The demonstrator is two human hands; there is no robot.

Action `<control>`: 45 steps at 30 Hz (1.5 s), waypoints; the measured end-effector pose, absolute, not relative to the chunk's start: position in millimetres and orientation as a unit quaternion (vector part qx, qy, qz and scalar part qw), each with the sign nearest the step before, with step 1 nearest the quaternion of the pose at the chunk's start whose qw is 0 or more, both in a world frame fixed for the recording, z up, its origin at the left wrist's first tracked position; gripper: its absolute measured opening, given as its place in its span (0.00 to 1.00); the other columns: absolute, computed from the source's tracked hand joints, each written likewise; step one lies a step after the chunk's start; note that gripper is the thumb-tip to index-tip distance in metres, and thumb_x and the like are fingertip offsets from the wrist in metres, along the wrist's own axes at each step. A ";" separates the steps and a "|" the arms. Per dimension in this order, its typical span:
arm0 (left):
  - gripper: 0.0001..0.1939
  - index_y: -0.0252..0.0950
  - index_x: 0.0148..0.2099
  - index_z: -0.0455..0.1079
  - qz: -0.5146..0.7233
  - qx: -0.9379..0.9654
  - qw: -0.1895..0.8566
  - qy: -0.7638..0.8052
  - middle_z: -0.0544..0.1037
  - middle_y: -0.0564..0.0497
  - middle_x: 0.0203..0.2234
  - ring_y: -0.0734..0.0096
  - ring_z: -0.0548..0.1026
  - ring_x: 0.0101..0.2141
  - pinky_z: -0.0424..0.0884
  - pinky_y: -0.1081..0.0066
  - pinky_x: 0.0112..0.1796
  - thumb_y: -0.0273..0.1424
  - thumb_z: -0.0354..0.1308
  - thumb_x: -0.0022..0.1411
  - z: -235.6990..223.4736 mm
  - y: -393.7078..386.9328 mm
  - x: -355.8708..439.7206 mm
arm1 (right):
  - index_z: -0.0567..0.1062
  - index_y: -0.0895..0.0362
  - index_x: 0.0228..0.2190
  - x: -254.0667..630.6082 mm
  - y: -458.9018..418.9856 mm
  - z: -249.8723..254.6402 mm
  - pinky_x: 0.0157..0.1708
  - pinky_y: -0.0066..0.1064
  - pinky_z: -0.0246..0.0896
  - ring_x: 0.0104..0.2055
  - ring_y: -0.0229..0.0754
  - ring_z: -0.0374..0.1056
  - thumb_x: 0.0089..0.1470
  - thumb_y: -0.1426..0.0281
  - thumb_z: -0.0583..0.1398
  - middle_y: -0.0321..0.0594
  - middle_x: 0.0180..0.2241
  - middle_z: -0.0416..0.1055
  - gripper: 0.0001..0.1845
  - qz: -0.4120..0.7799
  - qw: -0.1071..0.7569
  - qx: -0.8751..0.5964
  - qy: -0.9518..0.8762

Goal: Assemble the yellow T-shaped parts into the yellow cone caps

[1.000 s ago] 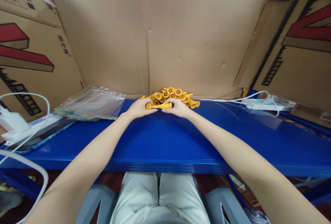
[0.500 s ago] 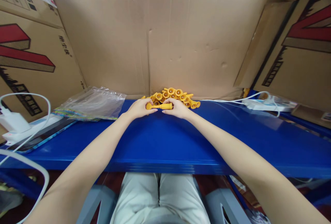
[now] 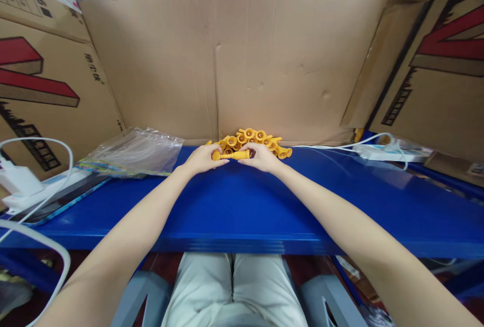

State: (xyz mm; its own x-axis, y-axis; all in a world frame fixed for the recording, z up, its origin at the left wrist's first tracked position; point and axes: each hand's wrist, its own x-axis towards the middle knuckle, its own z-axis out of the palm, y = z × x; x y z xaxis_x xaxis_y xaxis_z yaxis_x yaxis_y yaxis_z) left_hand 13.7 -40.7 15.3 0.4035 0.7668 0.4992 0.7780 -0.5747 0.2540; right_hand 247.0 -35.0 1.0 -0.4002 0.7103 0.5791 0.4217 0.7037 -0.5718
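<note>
A yellow plastic piece with a ridged stem and a rounded end (image 3: 235, 155) lies crosswise between my hands. My left hand (image 3: 199, 159) is closed on its left end, and my right hand (image 3: 264, 158) pinches the other end with thumb and fingers. Something small and dark shows by the right fingertips, too small to name. Just behind the hands is a pile of similar yellow pieces (image 3: 260, 135), many with hollow flared ends facing me. My fingers hide part of the pile.
The blue tabletop (image 3: 242, 206) runs under my hands. A cardboard sheet (image 3: 287, 65) stands behind it. Clear plastic bags (image 3: 136, 150) lie left, near a phone (image 3: 64, 197) and a charger (image 3: 22, 181). A white power strip (image 3: 393, 152) with cables sits right.
Both hands keep their hold on the yellow piece in nearly the same place. The whole view has shifted very slightly.
</note>
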 end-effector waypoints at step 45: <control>0.21 0.37 0.47 0.73 -0.213 -0.853 -0.035 -0.476 0.79 0.48 0.38 0.63 0.77 0.37 0.71 0.65 0.38 0.44 0.54 0.58 11.2 -40.3 13.9 | 0.68 0.57 0.42 317.7 31.5 5.4 0.43 0.36 0.67 0.43 0.43 0.71 0.44 0.70 0.59 0.42 0.40 0.72 0.20 0.215 0.736 -0.482 -0.424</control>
